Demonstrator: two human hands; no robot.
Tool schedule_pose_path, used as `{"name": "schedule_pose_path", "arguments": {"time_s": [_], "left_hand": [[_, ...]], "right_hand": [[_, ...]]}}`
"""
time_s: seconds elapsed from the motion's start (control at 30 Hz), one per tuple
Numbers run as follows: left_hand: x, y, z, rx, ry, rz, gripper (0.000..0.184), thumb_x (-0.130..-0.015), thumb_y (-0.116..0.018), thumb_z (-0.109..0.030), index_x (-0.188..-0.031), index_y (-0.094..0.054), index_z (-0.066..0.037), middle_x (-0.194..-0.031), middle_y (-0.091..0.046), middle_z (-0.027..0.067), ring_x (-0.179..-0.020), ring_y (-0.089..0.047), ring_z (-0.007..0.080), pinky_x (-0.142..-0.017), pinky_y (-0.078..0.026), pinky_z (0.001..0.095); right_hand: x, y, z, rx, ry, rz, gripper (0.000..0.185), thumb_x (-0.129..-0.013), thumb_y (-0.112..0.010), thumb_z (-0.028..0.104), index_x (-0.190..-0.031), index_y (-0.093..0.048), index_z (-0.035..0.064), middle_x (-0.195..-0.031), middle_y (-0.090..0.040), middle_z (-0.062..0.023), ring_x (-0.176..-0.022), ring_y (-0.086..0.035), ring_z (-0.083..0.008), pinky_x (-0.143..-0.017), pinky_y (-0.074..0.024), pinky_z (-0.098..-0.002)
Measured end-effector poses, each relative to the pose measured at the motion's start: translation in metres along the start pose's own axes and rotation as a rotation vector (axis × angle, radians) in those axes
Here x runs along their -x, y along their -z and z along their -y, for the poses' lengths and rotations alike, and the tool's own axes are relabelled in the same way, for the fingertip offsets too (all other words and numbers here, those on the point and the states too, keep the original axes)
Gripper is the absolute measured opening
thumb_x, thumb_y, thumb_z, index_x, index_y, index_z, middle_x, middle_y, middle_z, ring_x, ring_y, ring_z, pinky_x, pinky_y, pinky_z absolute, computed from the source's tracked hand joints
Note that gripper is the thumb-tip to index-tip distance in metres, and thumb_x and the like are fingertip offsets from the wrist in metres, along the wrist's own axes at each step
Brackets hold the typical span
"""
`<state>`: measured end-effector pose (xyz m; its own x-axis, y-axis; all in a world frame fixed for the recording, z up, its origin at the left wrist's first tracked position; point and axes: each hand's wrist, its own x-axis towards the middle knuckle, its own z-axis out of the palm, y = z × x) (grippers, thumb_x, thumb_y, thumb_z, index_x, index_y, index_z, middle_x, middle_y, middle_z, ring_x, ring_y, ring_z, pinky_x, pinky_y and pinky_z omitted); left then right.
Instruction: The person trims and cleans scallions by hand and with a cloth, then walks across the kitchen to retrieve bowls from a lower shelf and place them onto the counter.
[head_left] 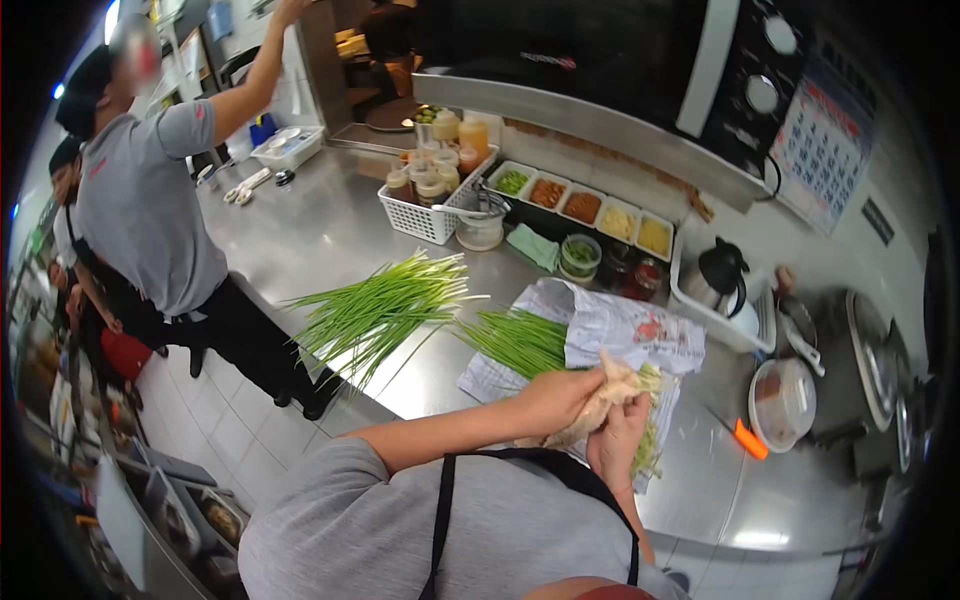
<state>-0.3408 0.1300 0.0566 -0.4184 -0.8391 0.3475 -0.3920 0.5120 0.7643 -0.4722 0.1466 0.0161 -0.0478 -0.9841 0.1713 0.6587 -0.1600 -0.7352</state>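
Observation:
My left hand (563, 398) and my right hand (615, 436) meet at the counter's front edge, both closed on a crumpled beige cloth (600, 408); it may be thin paper. Pale green bits (650, 378) show at its right end, and more trimmings lie beside my right hand. Just beyond my hands, a bunch of green chives or scallions (520, 340) lies partly under a printed white wrapper (635, 335). To the left, a larger loose bunch of the same greens (385, 305) is spread on the steel counter (290, 240), white ends to the right.
A knife with an orange handle (749, 440) lies right of my hands, beside a clear lidded tub (782, 405). A white basket of bottles (418, 215) and topping trays (583, 207) line the back under a microwave (570, 60). At left stands a co-worker (150, 210), one arm raised.

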Motion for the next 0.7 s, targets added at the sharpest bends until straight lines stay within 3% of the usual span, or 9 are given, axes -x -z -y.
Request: {"name": "schedule_pose_path", "arguments": {"time_s": [0.23, 0.3, 0.33, 0.37, 0.43, 0.5, 0.6, 0.63, 0.7], "left_hand": [[0.013, 0.006, 0.006, -0.031, -0.010, 0.035, 0.022, -0.093, -0.042, -0.026, -0.087, -0.043, -0.005, -0.071, -0.051, 0.0193, -0.066, -0.053, 0.0384, -0.056, -0.041, 0.0433], [0.015, 0.012, 0.007, 0.036, -0.038, -0.064, 0.023, -0.093, -0.042, -0.025, -0.084, -0.043, -0.005, -0.068, -0.052, 0.0136, -0.065, -0.055, 0.0323, -0.057, -0.041, 0.0385], [0.013, 0.014, 0.008, 0.034, -0.041, -0.074, 0.023, -0.093, -0.042, -0.025, -0.084, -0.043, -0.005, -0.068, -0.052, 0.0136, -0.065, -0.055, 0.0323, -0.057, -0.041, 0.0385], [0.011, 0.017, 0.011, 0.289, 0.041, -0.078, 0.022, -0.094, -0.041, -0.024, -0.085, -0.044, -0.005, -0.073, -0.052, 0.0104, -0.070, -0.055, 0.0273, -0.061, -0.040, 0.0351], [0.004, 0.021, 0.010, 0.541, 0.118, -0.086, 0.022, -0.095, -0.040, -0.024, -0.086, -0.045, -0.005, -0.078, -0.053, 0.0072, -0.074, -0.055, 0.0223, -0.064, -0.040, 0.0316], [-0.007, 0.018, 0.004, 0.599, -0.038, -0.195, 0.021, -0.095, -0.039, -0.021, -0.091, -0.049, -0.003, -0.104, -0.051, 0.0071, -0.097, -0.049, 0.0176, -0.079, -0.039, 0.0287], [-0.016, 0.007, -0.008, 0.426, -0.270, -0.265, 0.019, -0.094, -0.040, -0.017, -0.096, -0.051, -0.002, -0.125, -0.039, 0.0104, -0.113, -0.039, 0.0199, -0.092, -0.033, 0.0303], [-0.020, 0.004, -0.007, 0.426, -0.271, -0.268, 0.019, -0.094, -0.040, -0.017, -0.096, -0.051, -0.002, -0.125, -0.039, 0.0104, -0.113, -0.039, 0.0199, -0.092, -0.033, 0.0303], [-0.024, 0.000, -0.006, 0.425, -0.235, -0.239, 0.017, -0.093, -0.041, -0.015, -0.095, -0.052, -0.002, -0.133, -0.034, 0.0103, -0.119, -0.033, 0.0219, -0.098, -0.028, 0.0327]], "right_hand": [[-0.027, 0.021, 0.033, 0.032, 0.186, -0.131, 0.023, -0.090, -0.042, 0.004, -0.113, -0.043, 0.0066, -0.110, -0.051, -0.0077, -0.102, -0.052, -0.0193, -0.086, -0.0462, -0.0340], [-0.034, 0.027, 0.050, 0.044, 0.184, -0.100, 0.026, -0.093, -0.041, 0.017, -0.117, -0.042, 0.0080, -0.113, -0.051, -0.0083, -0.104, -0.051, -0.0200, -0.087, -0.0457, -0.0376], [-0.036, 0.033, 0.056, -0.192, 0.075, -0.023, 0.024, -0.094, -0.040, 0.020, -0.114, -0.044, 0.0088, -0.111, -0.051, -0.0068, -0.100, -0.052, -0.0197, -0.083, -0.0467, -0.0369], [-0.037, 0.035, 0.059, -0.426, -0.038, 0.052, 0.023, -0.094, -0.040, 0.024, -0.111, -0.046, 0.0095, -0.110, -0.051, -0.0054, -0.096, -0.052, -0.0193, -0.078, -0.0477, -0.0362], [-0.027, 0.007, 0.053, -0.248, -0.069, -0.165, 0.029, -0.094, -0.040, 0.031, -0.115, -0.044, 0.0122, -0.108, -0.051, -0.0041, -0.092, -0.051, -0.0182, -0.074, -0.0476, -0.0357], [-0.019, -0.007, 0.044, -0.134, -0.009, 0.118, 0.036, -0.094, -0.039, 0.035, -0.120, -0.042, 0.0113, -0.109, -0.051, -0.0040, -0.092, -0.052, -0.0183, -0.075, -0.0472, -0.0320], [-0.014, -0.015, 0.028, 0.085, -0.004, 0.177, 0.034, -0.091, -0.046, 0.019, -0.122, -0.038, 0.0075, -0.113, -0.049, -0.0067, -0.099, -0.051, -0.0158, -0.080, -0.0461, -0.0283], [-0.011, -0.023, 0.021, 0.295, 0.072, 0.142, 0.034, -0.090, -0.048, 0.011, -0.122, -0.037, 0.0064, -0.114, -0.049, -0.0077, -0.101, -0.050, -0.0149, -0.083, -0.0453, -0.0276], [-0.007, -0.034, 0.019, 0.216, 0.093, 0.133, 0.038, -0.087, -0.047, 0.000, -0.123, -0.036, 0.0040, -0.114, -0.049, -0.0083, -0.104, -0.049, -0.0136, -0.087, -0.0425, -0.0267]]}}
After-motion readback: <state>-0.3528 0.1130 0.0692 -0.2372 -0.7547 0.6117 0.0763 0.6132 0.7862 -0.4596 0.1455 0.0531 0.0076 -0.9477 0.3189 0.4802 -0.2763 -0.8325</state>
